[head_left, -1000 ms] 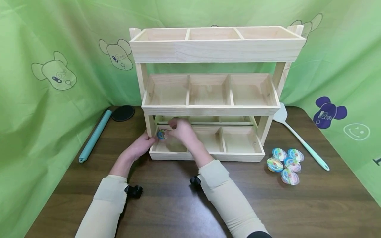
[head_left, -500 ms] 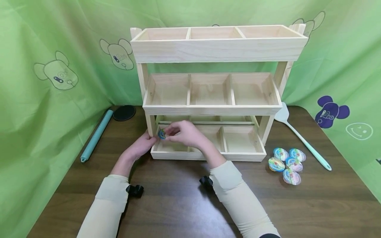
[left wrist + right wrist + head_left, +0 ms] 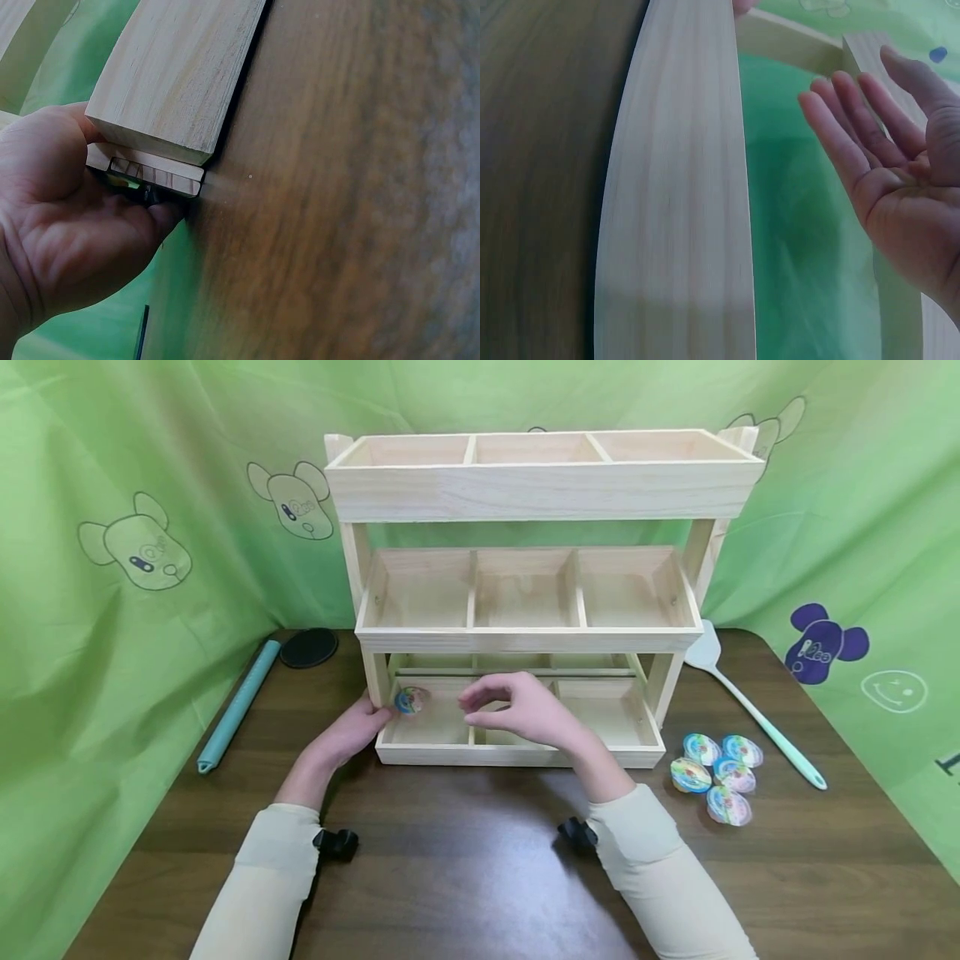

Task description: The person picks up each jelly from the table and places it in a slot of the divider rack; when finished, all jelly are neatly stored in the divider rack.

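A three-tier wooden shelf (image 3: 543,493) stands at the back of the table, each tier split into three compartments. One small jelly cup (image 3: 410,700) with a colourful lid sits in the bottom tier's left compartment. My left hand (image 3: 351,735) grips the shelf at its lower left corner; in the left wrist view, the thumb and fingers wrap round the wood there, with some fingertips hidden. Over the bottom tier's middle, my right hand (image 3: 525,708) hovers with nothing in it. Its fingers (image 3: 840,139) appear loosely extended in the right wrist view.
Several more jelly cups (image 3: 733,774) are grouped on the table to the right. Beyond them lies a pale spatula or swatter with a long handle (image 3: 772,731). A teal roll (image 3: 238,708) and a black disc (image 3: 308,647) lie at left. Green cloth (image 3: 187,435) surrounds the table.
My right hand has let go of the jelly cup in the bottom left compartment and moved right. The left hand stays on the shelf's corner.
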Demonstrator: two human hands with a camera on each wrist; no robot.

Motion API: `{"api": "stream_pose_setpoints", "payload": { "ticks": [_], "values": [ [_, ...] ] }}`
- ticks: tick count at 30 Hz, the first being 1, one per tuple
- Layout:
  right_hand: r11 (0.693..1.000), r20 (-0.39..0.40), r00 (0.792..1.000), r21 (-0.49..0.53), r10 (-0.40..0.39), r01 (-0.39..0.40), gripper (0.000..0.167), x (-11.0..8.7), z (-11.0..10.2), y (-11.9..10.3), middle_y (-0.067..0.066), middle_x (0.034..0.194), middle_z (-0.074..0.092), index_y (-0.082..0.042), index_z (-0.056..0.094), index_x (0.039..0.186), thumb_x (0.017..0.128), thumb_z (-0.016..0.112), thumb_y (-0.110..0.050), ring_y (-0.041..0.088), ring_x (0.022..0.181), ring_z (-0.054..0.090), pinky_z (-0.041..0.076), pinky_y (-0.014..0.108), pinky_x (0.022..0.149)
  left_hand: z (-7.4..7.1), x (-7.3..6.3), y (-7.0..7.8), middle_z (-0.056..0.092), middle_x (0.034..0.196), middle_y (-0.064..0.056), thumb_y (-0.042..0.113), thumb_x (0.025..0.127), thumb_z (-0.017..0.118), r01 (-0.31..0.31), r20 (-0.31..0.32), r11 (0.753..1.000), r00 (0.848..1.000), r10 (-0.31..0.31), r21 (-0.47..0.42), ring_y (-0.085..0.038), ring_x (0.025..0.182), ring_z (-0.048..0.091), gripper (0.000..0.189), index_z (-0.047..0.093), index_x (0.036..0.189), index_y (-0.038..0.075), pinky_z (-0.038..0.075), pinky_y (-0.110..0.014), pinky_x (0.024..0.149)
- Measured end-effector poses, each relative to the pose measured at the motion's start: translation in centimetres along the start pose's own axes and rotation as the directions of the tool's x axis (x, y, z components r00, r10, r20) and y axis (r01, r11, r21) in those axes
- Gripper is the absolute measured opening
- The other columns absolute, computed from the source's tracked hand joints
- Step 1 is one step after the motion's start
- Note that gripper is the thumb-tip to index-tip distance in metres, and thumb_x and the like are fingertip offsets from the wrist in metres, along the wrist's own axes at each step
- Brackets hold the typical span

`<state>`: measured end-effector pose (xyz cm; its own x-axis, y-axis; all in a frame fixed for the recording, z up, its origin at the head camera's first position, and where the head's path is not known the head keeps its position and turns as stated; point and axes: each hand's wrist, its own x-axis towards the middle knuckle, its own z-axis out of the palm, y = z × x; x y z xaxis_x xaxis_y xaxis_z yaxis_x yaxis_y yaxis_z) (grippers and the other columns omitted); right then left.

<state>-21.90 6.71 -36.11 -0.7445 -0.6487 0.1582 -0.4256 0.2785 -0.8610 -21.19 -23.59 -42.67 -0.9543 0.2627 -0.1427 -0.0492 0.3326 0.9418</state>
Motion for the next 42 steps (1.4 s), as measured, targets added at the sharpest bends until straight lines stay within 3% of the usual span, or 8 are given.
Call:
{"api": "stream_pose_setpoints", "payload": {
  "ticks": [9,13,19,28,36,42],
  "values": [
    [0.999,-0.024,1.0,0.05,0.013,-0.012,0.032,-4.1,-2.8,0.8,0.008,0.111,0.074,0.001,0.071,0.118,0.089,0.078,-0.01,0.021,0.103,0.068,0.054,0.039,0.09,0.0,-0.2,0.0,0.015,0.162,-0.025,0.013,0.105,0.045,-0.006,0.001,1.0,1.0,0.006,0.004,-0.036,0.143,0.028,0.068,0.006,0.159,-0.004,0.023,-0.051,0.117],
    [0.999,-0.042,0.999,0.045,0.007,-0.005,0.03,-5.9,-4.2,1.1,0.01,0.11,0.074,0.0,0.072,0.117,0.089,0.078,-0.009,0.022,0.104,0.068,0.054,0.04,0.091,0.0,-0.2,0.0,0.014,0.162,-0.025,0.012,0.105,0.044,-0.013,0.004,1.0,1.0,0.013,0.0,-0.036,0.145,0.024,0.068,0.005,0.159,-0.004,0.019,-0.052,0.118],
    [0.999,-0.103,0.995,0.05,0.013,-0.008,0.027,-8.3,-6.3,1.6,0.008,0.11,0.074,-0.004,0.073,0.115,0.089,0.078,-0.008,0.02,0.103,0.069,0.055,0.029,0.085,0.0,-0.1,-0.1,0.01,0.163,-0.024,0.011,0.106,0.042,-0.021,0.012,1.0,1.0,0.021,-0.001,-0.037,0.147,0.019,0.067,0.004,0.159,-0.003,0.017,-0.053,0.119],
    [0.998,-0.134,0.989,0.031,0.065,-0.061,0.029,-11.6,-10.1,2.2,0.009,0.112,0.074,-0.004,0.072,0.119,0.091,0.076,-0.008,0.022,0.105,0.069,0.055,0.027,0.086,-0.1,0.0,-0.2,0.012,0.162,-0.026,0.012,0.106,0.043,-0.008,0.013,1.0,1.0,0.008,0.006,-0.037,0.146,0.019,0.068,0.004,0.158,-0.005,0.017,-0.053,0.119],
    [0.996,-0.157,0.984,-0.015,0.09,-0.093,0.029,-14.5,-13.2,3.7,0.011,0.111,0.074,-0.001,0.07,0.12,0.092,0.073,-0.004,0.02,0.1,0.071,0.056,0.026,0.078,-0.3,0.0,0.1,0.006,0.164,-0.026,0.015,0.106,0.044,0.017,0.004,1.0,1.0,-0.017,0.027,-0.038,0.148,0.015,0.072,0.0,0.158,-0.005,0.014,-0.054,0.119],
    [0.996,-0.09,0.993,-0.028,0.076,-0.079,0.033,-16.8,-15.6,4.9,0.016,0.113,0.072,0.005,0.065,0.125,0.092,0.07,0.003,0.02,0.102,0.07,0.056,0.025,0.082,-0.1,0.1,-0.1,0.007,0.163,-0.027,0.016,0.106,0.043,0.039,0.004,0.998,0.999,-0.04,0.041,-0.038,0.149,0.015,0.072,-0.001,0.158,-0.005,0.014,-0.054,0.119]
  ]
}}
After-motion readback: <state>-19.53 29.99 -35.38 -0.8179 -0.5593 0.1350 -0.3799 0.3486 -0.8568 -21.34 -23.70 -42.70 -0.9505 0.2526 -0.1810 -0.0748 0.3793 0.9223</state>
